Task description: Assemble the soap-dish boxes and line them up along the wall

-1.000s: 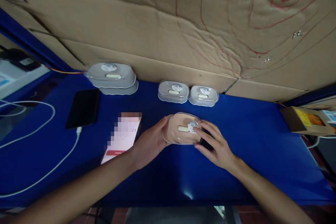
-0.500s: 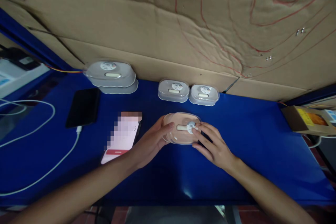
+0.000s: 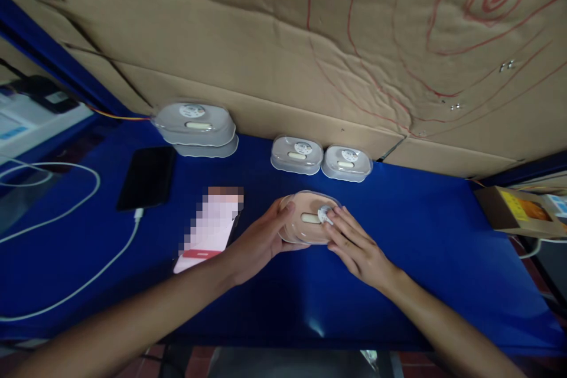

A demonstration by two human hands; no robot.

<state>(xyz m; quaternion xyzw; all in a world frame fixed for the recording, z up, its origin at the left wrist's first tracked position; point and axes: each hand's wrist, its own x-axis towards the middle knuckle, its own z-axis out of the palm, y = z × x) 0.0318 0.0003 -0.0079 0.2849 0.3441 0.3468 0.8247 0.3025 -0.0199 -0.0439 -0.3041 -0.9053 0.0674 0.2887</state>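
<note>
A pinkish oval container with a clear lid [image 3: 305, 230] is held above the blue table. My left hand [image 3: 266, 233] grips its left end, thumb on top and fingers underneath. On the lid are a white oblong piece [image 3: 310, 218] and a round sticker [image 3: 325, 214], whose right edge looks lifted and creased. The fingers of my right hand [image 3: 359, 248] are close together at the sticker and the lid's right end, seemingly pinching the sticker's edge.
Two grey lidded containers [image 3: 296, 160] [image 3: 348, 168] stand by the cardboard wall [image 3: 199, 29], with larger stacked ones [image 3: 195, 124] farther left. A lit phone [image 3: 208, 230], a dark phone [image 3: 147, 178] with a white cable [image 3: 117, 266], and a cardboard box [image 3: 518, 212] at right lie around.
The sticker was flat on the lid; its right side now appears raised under my right fingertips. My left fingers show more beneath the container. The whole view has shifted slightly.
</note>
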